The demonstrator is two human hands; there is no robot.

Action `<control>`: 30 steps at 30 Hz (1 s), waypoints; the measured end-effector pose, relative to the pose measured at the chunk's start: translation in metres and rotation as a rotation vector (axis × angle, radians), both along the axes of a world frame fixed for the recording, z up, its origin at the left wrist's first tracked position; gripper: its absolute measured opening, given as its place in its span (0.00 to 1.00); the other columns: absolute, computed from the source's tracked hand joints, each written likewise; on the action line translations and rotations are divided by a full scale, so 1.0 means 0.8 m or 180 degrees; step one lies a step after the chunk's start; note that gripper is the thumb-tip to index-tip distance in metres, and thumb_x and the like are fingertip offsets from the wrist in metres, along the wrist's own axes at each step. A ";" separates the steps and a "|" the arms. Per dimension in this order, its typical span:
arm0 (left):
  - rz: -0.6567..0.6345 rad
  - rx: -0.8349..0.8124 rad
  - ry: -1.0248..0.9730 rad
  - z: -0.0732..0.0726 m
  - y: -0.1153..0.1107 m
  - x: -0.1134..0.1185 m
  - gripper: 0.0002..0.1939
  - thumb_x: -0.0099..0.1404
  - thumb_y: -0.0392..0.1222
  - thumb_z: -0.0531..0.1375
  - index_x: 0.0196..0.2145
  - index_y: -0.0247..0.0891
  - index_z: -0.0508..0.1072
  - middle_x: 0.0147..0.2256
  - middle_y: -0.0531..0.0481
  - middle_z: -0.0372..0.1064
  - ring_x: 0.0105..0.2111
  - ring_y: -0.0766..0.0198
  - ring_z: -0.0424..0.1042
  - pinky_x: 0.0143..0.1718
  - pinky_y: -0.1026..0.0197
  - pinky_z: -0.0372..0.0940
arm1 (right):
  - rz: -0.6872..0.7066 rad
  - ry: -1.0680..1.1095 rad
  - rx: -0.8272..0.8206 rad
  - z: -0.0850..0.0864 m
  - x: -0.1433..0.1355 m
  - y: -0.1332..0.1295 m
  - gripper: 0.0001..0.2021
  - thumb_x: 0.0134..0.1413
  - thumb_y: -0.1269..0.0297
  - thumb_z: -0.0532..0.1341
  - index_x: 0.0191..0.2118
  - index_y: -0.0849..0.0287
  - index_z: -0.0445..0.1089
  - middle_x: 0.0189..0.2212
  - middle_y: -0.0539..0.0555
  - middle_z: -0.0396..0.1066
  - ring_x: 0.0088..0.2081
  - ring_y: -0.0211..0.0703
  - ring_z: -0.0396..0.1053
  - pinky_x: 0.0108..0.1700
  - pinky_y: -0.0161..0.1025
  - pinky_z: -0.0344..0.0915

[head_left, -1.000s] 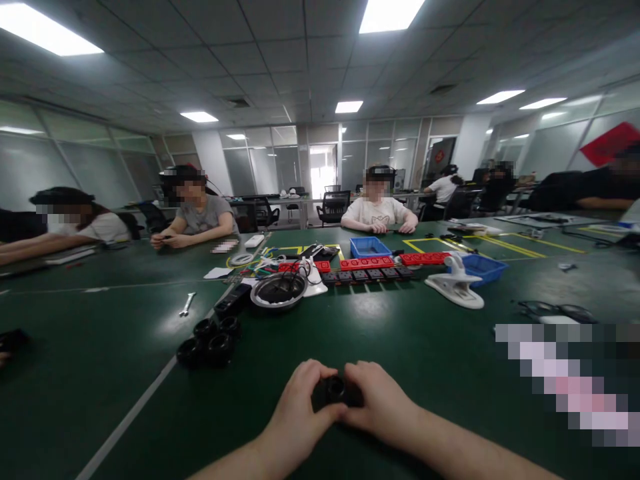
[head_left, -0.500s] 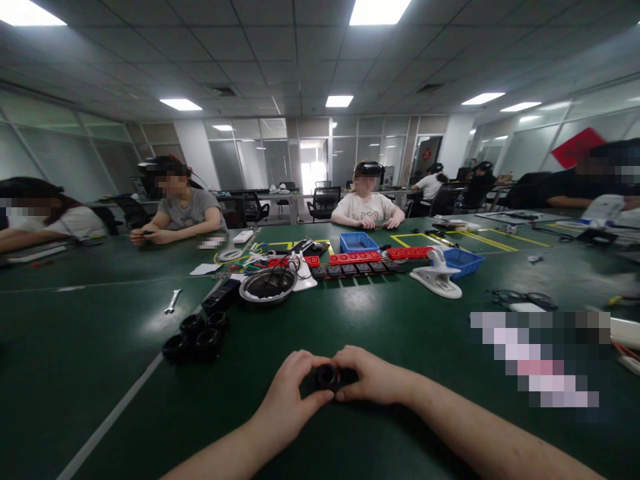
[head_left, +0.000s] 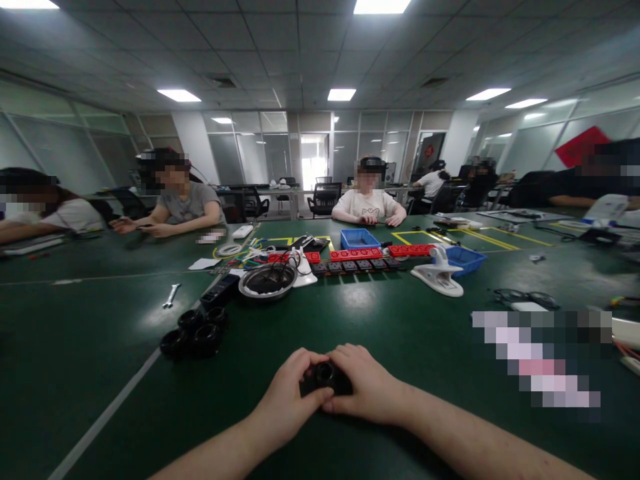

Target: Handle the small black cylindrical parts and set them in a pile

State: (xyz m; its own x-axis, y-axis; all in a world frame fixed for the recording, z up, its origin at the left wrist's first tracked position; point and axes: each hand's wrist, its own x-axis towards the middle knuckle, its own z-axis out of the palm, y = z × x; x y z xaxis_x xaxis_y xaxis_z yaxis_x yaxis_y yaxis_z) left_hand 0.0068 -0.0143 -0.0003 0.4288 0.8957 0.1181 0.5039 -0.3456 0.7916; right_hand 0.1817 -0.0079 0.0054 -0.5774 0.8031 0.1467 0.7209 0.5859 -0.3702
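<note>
Low in the middle of the head view, a small black ring-shaped part [head_left: 325, 373] with a round hole sits between my two hands, just above or on the green table. My left hand [head_left: 296, 385] grips it from the left, with fingers over the top and the thumb below. From the right, my right hand [head_left: 364, 381] curls round the same part, and its thumb meets the left thumb at the near side. The fingers hide much of the part's edges. To the left stand several larger black round rings [head_left: 206, 339] in a cluster.
Beyond the rings lie a wrench [head_left: 172, 295] and a metal bowl [head_left: 267, 283] with dark contents. Red socket strips [head_left: 356, 256], a blue tray [head_left: 358, 239] and a white clip stand [head_left: 440, 277] lie farther back. Eyeglasses [head_left: 525, 298] are at right. People sit around the table.
My right hand has shifted left and closed further round the black part, its fingertips now over the top. The part has moved slightly left and up in view.
</note>
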 end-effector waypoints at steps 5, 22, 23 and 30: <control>-0.0174 -0.0049 -0.0036 0.003 -0.001 -0.001 0.14 0.53 0.35 0.59 0.40 0.41 0.68 0.36 0.51 0.64 0.37 0.60 0.63 0.38 0.61 0.59 | 0.0207 0.0061 -0.0464 0.005 0.007 0.006 0.13 0.41 0.58 0.66 0.31 0.60 0.67 0.27 0.49 0.65 0.31 0.39 0.62 0.32 0.34 0.56; -0.0124 0.0559 0.0842 -0.006 0.005 -0.004 0.08 0.53 0.41 0.61 0.32 0.38 0.69 0.33 0.51 0.64 0.36 0.58 0.63 0.38 0.59 0.57 | -0.0449 0.0612 -0.0034 0.021 -0.016 -0.016 0.11 0.44 0.59 0.62 0.35 0.58 0.67 0.31 0.51 0.68 0.34 0.42 0.65 0.35 0.36 0.59; -0.0105 0.0534 0.0866 -0.005 0.005 -0.004 0.10 0.52 0.42 0.62 0.33 0.39 0.69 0.34 0.51 0.65 0.36 0.58 0.63 0.38 0.59 0.57 | -0.0529 0.0852 -0.0026 0.020 -0.013 -0.015 0.10 0.46 0.61 0.61 0.35 0.58 0.66 0.30 0.50 0.68 0.32 0.40 0.65 0.34 0.35 0.60; 0.0153 0.0472 0.1096 0.006 -0.004 -0.008 0.16 0.49 0.45 0.66 0.36 0.41 0.69 0.36 0.52 0.66 0.38 0.58 0.63 0.39 0.59 0.57 | -0.0303 0.1239 0.0073 0.005 0.016 0.008 0.18 0.55 0.63 0.51 0.52 0.55 0.57 0.36 0.53 0.65 0.35 0.41 0.64 0.38 0.38 0.62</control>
